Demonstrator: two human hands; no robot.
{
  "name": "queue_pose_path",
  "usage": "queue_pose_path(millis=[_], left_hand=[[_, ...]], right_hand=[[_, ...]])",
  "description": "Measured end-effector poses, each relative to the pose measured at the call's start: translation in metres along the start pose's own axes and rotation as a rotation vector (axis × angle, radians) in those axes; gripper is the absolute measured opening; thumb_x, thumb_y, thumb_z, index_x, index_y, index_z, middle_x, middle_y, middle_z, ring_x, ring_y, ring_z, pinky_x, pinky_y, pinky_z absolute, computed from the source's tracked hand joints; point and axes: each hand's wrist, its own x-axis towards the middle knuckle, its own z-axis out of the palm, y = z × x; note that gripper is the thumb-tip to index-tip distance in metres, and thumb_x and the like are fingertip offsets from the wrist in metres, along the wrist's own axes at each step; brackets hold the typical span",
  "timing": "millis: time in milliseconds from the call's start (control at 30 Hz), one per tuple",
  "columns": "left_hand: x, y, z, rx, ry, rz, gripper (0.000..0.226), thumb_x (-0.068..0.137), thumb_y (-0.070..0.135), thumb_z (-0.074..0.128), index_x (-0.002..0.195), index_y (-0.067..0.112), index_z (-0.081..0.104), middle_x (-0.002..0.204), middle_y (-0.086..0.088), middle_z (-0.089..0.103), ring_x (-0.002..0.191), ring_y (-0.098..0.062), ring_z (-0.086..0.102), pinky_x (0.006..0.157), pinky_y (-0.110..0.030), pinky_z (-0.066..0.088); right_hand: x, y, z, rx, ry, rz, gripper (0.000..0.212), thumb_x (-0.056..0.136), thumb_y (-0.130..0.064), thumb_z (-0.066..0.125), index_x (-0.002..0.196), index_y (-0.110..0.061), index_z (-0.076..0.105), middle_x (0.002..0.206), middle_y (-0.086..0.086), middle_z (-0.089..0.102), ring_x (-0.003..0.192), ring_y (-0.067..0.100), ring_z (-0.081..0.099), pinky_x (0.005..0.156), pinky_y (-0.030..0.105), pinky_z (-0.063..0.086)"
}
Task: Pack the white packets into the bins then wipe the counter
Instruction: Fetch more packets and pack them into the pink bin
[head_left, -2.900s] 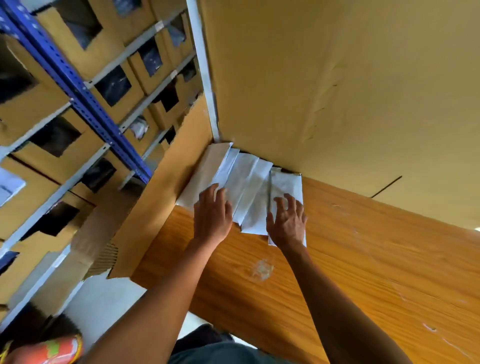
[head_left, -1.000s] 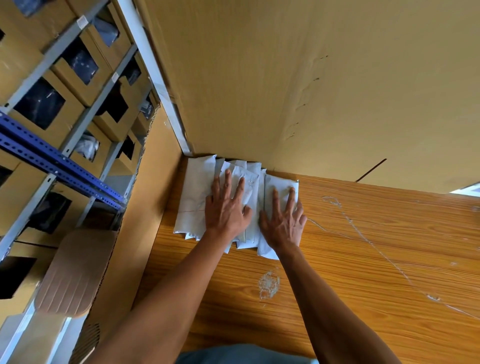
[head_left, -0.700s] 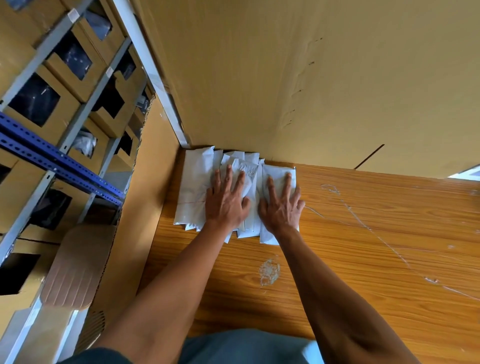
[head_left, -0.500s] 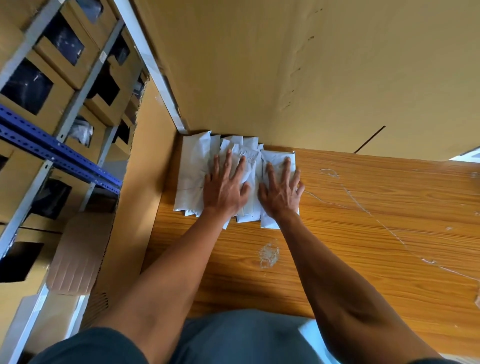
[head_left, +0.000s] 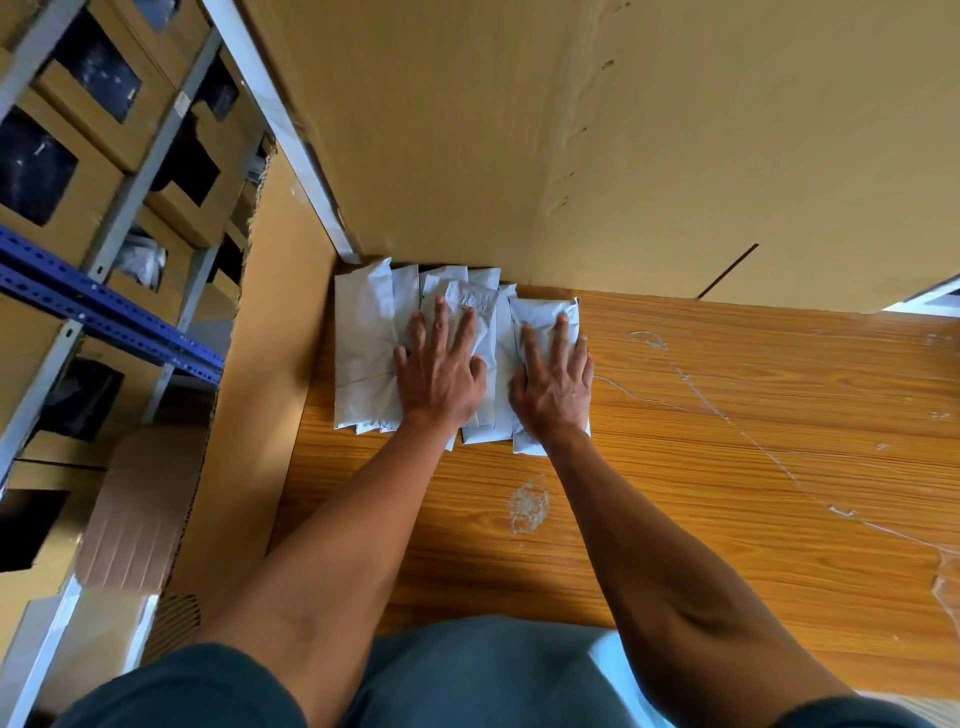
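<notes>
Fingers of the left hand lie straight and spread, pressing flat on the middle of the white packets; the right hand does the same on the rightmost packet, its fingers splayed and gripping nothing.

From the head view, the only one given, the packets sit in an overlapping row on the wooden counter, pushed into its far left corner against a tall cardboard wall, with a cardboard panel just beside the leftmost one. They are slim, crinkled white pouches, lying flat lengthwise; how many are stacked underneath is hard to tell.

To do this step well, I would squeeze the row together from both sides, square the near ends, then slide thumbs under to lift a manageable bundle, as slippery pouches may fan apart.

The bins on the shelving at left stand well apart from the packets. A pale smear marks the counter near the forearms.
</notes>
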Motion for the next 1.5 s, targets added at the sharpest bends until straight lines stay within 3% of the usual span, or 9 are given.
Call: queue_pose_path(millis=[167,333,400,633,933,1267,1500], left_hand=[[0.002,0.002,-0.004,-0.013,-0.032,-0.003,0.075,0.104,0.054,0.038,0.168,0.039,0.003,0.178,-0.004,-0.002,0.161,-0.040,0.011,0.121,-0.065,0.027],[-0.009,0.004,-0.013,-0.029,0.004,0.010,0.073,0.105,0.051,0.040,0.168,0.040,0.006,0.178,-0.003,-0.001,0.161,-0.040,0.013,0.119,-0.064,0.030],[-0.015,0.006,-0.017,-0.027,0.016,0.010,0.072,0.105,0.051,0.041,0.168,0.040,0.008,0.178,-0.002,-0.002,0.161,-0.038,0.014,0.117,-0.063,0.034],[-0.039,0.024,-0.034,-0.029,0.055,0.049,0.071,0.106,0.050,0.040,0.168,0.040,0.008,0.178,0.000,-0.003,0.160,-0.036,0.015,0.112,-0.059,0.041],[-0.067,0.076,-0.043,-0.088,0.045,0.147,0.068,0.106,0.049,0.038,0.167,0.042,0.009,0.178,0.002,-0.002,0.160,-0.030,0.015,0.114,-0.058,0.036],[-0.119,0.174,-0.019,-0.094,-0.033,0.384,0.066,0.107,0.051,0.035,0.167,0.041,0.011,0.178,0.001,0.008,0.157,-0.031,0.021,0.114,-0.060,0.037],[-0.171,0.266,-0.006,-0.056,-0.081,0.549,0.066,0.107,0.054,0.034,0.168,0.041,0.013,0.178,0.002,0.006,0.158,-0.032,0.021,0.115,-0.059,0.037]], right_hand=[[0.000,-0.002,-0.004,-0.005,-0.017,0.004,0.067,0.103,-0.034,0.041,0.166,-0.035,0.019,0.176,0.013,-0.006,0.156,0.051,0.014,0.122,0.060,0.026],[-0.008,0.002,-0.015,-0.012,-0.013,-0.022,0.071,0.097,-0.041,0.038,0.165,-0.035,0.022,0.175,0.014,0.008,0.142,0.045,0.035,0.103,0.055,0.040],[-0.014,0.003,-0.018,0.013,0.002,-0.023,0.071,0.095,-0.042,0.033,0.165,-0.036,0.021,0.175,0.014,0.008,0.136,0.043,0.039,0.098,0.053,0.040],[-0.039,0.009,-0.042,0.068,0.091,-0.034,0.068,0.102,-0.030,0.048,0.165,-0.034,0.024,0.176,0.013,0.005,0.132,0.041,0.041,0.095,0.050,0.039],[-0.078,0.051,-0.078,0.127,0.129,0.030,0.070,0.100,-0.030,0.049,0.166,-0.033,0.023,0.176,0.011,0.002,0.153,0.048,0.022,0.108,0.061,0.038],[-0.168,0.155,-0.100,0.090,0.197,0.273,0.076,0.096,-0.033,0.056,0.165,-0.034,0.026,0.176,0.012,0.007,0.150,0.048,0.025,0.107,0.061,0.036],[-0.234,0.236,-0.125,0.140,0.241,0.425,0.075,0.099,-0.032,0.054,0.167,-0.032,0.022,0.176,0.013,0.003,0.157,0.051,0.012,0.116,0.064,0.026]])
